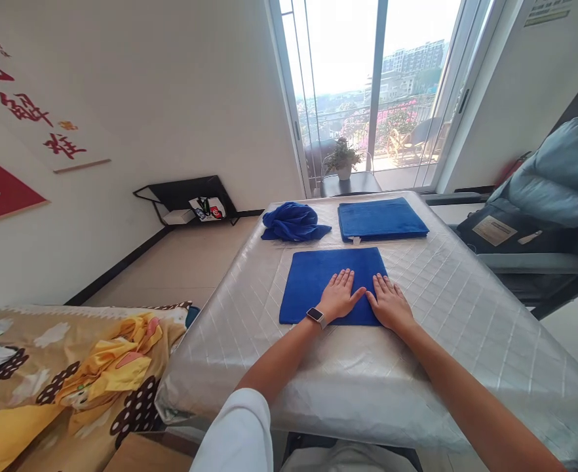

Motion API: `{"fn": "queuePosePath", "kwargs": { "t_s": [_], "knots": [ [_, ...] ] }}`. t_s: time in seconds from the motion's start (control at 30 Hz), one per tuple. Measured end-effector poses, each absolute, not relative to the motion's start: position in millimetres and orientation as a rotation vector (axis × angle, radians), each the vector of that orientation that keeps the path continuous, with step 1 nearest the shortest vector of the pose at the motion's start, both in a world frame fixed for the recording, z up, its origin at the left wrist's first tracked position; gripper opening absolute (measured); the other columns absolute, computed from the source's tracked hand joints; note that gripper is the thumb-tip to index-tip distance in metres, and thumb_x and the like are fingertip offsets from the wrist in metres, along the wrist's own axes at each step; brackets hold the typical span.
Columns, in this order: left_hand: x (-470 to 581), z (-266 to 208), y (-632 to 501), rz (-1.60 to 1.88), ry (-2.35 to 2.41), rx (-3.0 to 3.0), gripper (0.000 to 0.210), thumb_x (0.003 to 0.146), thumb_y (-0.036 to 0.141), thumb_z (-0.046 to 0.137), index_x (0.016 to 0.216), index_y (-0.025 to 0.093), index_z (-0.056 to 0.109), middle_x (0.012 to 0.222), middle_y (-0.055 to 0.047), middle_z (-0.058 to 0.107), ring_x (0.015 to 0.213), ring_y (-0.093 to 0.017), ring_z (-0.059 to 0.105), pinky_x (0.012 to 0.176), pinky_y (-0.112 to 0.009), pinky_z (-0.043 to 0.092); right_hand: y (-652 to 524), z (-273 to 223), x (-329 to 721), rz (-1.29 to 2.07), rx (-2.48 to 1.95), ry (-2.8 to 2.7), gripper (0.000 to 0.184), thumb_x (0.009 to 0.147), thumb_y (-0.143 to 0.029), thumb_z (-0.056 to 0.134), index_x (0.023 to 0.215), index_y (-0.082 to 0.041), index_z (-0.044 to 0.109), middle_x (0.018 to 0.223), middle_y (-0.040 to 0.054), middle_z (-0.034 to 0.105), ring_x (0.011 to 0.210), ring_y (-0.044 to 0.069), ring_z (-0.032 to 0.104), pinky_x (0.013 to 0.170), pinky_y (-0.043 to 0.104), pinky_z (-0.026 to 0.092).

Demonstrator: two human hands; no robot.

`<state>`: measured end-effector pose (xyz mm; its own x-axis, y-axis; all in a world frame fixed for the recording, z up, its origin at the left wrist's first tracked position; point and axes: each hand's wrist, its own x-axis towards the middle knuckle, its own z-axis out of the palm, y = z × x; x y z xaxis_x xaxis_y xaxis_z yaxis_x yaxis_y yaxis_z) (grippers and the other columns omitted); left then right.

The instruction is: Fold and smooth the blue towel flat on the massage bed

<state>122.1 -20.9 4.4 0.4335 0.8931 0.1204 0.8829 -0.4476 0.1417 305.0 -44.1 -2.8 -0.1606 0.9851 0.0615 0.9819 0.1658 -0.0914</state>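
Note:
A blue towel (pixel 308 282) lies flat as a neat rectangle on the silver quilted table cover (pixel 466 328), near the front. My left hand (pixel 341 295) rests palm down on its middle, fingers stretched out, a watch on the wrist. On its right edge lies my right hand (pixel 388 303), also flat with the fingers extended. The two thumbs almost meet. Behind them, to the right, sits a stack of folded blue towels (pixel 382 218) with a small white tag at its front edge. A crumpled blue towel (pixel 291 223) lies at the back left.
Left of the table is a bed (pixel 33 367) with yellow clothes (pixel 122 354) on it. A grey armchair (pixel 539 262) stands close on the right. Beyond the table are a potted plant (pixel 343 158) and a sliding glass door (pixel 377 85). A black rack (pixel 191 200) leans by the wall.

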Motion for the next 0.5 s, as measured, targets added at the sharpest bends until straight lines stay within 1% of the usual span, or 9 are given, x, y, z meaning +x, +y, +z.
{"fn": "queuePosePath", "kwargs": {
  "t_s": [0.13, 0.23, 0.33, 0.5],
  "knots": [
    [51, 4, -28, 0.220, 1.841, 2.458, 0.080, 0.101, 0.064, 0.007, 0.159, 0.012, 0.025, 0.164, -0.012, 0.026, 0.153, -0.024, 0.018, 0.125, -0.044, 0.017, -42, -5, 305, 0.068, -1.973, -2.310, 0.069, 0.103, -0.047, 0.019, 0.159, -0.008, 0.025, 0.166, 0.0100, 0.023, 0.153, 0.024, 0.018, 0.124, 0.044, 0.015],
    [10, 3, -36, 0.204, 2.009, 2.357, 0.080, 0.101, 0.065, 0.008, 0.160, 0.013, 0.022, 0.164, -0.012, 0.027, 0.153, -0.026, 0.019, 0.125, -0.046, 0.018, -42, -6, 305, 0.073, -1.977, -2.315, 0.069, 0.103, -0.047, 0.019, 0.159, -0.008, 0.026, 0.166, 0.0094, 0.023, 0.153, 0.024, 0.018, 0.124, 0.044, 0.015],
    [-7, 1, -41, 0.221, 2.090, 2.305, 0.082, 0.101, 0.065, 0.008, 0.160, 0.010, 0.021, 0.164, -0.015, 0.025, 0.153, -0.026, 0.018, 0.124, -0.047, 0.020, -41, -7, 306, 0.057, -1.985, -2.315, 0.069, 0.103, -0.047, 0.018, 0.159, -0.008, 0.027, 0.166, 0.0089, 0.022, 0.153, 0.024, 0.018, 0.124, 0.043, 0.015],
    [-7, -3, -42, 0.236, 2.084, 2.288, 0.087, 0.100, 0.066, 0.008, 0.157, 0.003, 0.025, 0.163, -0.019, 0.025, 0.153, -0.027, 0.019, 0.124, -0.043, 0.021, -41, -4, 305, 0.070, -1.997, -2.315, 0.069, 0.102, -0.046, 0.018, 0.159, -0.008, 0.027, 0.166, 0.0092, 0.022, 0.153, 0.024, 0.017, 0.124, 0.043, 0.016]
  ]
}}
